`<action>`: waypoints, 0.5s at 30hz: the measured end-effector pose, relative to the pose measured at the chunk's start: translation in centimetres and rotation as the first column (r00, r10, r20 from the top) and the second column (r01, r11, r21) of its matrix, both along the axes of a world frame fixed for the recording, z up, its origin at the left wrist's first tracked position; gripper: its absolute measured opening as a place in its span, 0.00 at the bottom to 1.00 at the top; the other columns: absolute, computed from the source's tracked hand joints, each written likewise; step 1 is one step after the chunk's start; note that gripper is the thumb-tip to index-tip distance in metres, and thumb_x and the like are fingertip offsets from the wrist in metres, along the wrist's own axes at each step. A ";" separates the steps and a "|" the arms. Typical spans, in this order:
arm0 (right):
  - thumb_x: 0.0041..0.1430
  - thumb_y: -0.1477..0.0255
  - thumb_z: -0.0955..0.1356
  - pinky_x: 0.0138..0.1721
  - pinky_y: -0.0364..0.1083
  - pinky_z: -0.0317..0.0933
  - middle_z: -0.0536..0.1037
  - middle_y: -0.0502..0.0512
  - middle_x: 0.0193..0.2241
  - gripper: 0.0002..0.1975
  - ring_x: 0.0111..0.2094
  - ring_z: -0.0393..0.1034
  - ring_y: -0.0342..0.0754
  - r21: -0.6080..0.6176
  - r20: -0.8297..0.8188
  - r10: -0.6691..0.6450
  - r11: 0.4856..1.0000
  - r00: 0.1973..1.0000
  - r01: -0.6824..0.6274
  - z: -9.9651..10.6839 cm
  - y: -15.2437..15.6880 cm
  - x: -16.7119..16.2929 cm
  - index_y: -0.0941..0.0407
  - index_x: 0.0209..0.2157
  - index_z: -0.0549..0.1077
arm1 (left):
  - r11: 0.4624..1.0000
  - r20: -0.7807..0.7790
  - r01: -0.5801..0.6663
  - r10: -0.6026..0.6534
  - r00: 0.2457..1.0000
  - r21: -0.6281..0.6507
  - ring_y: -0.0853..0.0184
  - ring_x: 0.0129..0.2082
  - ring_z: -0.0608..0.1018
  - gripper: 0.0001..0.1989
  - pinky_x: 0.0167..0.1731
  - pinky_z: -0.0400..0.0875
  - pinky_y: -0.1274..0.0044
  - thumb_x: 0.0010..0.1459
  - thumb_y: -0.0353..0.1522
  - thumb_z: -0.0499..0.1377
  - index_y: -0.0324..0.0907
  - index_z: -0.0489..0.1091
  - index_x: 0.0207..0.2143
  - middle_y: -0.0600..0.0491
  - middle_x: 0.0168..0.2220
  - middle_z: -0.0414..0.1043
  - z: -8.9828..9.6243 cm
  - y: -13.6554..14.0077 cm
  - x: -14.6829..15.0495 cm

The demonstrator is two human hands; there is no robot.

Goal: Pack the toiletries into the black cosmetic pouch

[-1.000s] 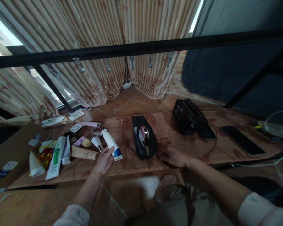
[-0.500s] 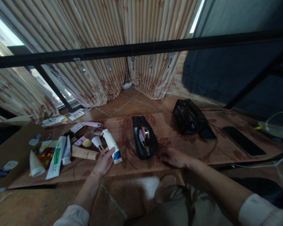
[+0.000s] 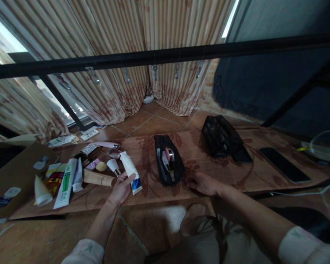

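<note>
My left hand is closed around the lower part of a white squeeze tube with a blue end. The tube is tilted, its upper end close to a white-headed makeup brush. A black mesh pouch lies unzipped in front of me, with a pink-and-gold cosmetic item and other pieces showing inside. My right hand rests low on the bench, fingers curled at the pouch's near right edge. Its fingertips are partly hidden. Left of the tube lies a beige tube.
Several cosmetics crowd the left side, including a white-and-green tube and a cream cone-shaped tube. A cardboard box stands at far left. To the right are a second black pouch and a phone. A dark rail crosses beyond the bench.
The white tube in my left hand has tipped and shifted down very slightly. My right hand and the pouch look unmoved.
</note>
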State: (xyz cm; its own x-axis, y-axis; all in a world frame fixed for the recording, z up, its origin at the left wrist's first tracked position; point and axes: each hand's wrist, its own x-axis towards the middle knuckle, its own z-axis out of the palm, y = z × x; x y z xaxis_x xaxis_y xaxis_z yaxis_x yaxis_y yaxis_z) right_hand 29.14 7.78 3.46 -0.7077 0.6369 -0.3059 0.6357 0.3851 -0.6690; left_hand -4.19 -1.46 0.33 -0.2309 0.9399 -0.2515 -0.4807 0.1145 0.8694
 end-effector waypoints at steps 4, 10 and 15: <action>0.57 0.71 0.63 0.34 0.43 0.60 0.76 0.54 0.30 0.08 0.32 0.70 0.47 -0.005 0.010 -0.005 1.000 1.000 0.005 0.1 -0.1 0.0 0.57 0.34 0.73 | 1.000 0.008 -0.005 0.005 1.000 -0.003 0.68 0.30 0.78 0.15 0.37 0.72 0.75 0.42 0.32 0.71 0.40 0.77 0.35 0.52 0.32 0.79 0.1 -0.1 0.1; 0.57 0.72 0.63 0.36 0.43 0.60 0.77 0.55 0.32 0.08 0.33 0.70 0.48 0.008 0.012 0.008 1.000 1.000 -0.008 0.3 -0.1 -0.1 0.57 0.34 0.74 | 0.999 0.046 -0.021 0.023 0.999 -0.045 0.68 0.29 0.79 0.17 0.35 0.73 0.77 0.40 0.32 0.72 0.38 0.76 0.35 0.52 0.31 0.79 0.4 0.1 0.1; 0.57 0.72 0.63 0.35 0.43 0.60 0.77 0.54 0.30 0.08 0.32 0.70 0.47 -0.007 0.007 0.000 1.000 1.000 0.000 0.4 -0.2 -0.1 0.57 0.34 0.73 | 0.993 0.121 -0.056 0.068 0.990 -0.102 0.70 0.25 0.78 0.16 0.28 0.74 0.79 0.39 0.32 0.72 0.37 0.75 0.32 0.53 0.28 0.78 0.5 0.4 -0.2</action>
State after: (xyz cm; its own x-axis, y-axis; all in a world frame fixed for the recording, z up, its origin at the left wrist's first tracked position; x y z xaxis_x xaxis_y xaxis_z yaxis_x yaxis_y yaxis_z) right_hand 29.01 7.62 3.83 -0.7056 0.6345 -0.3156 0.6404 0.3804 -0.6672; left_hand -4.43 -1.04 0.86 -0.2490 0.8940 -0.3726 -0.5932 0.1634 0.7883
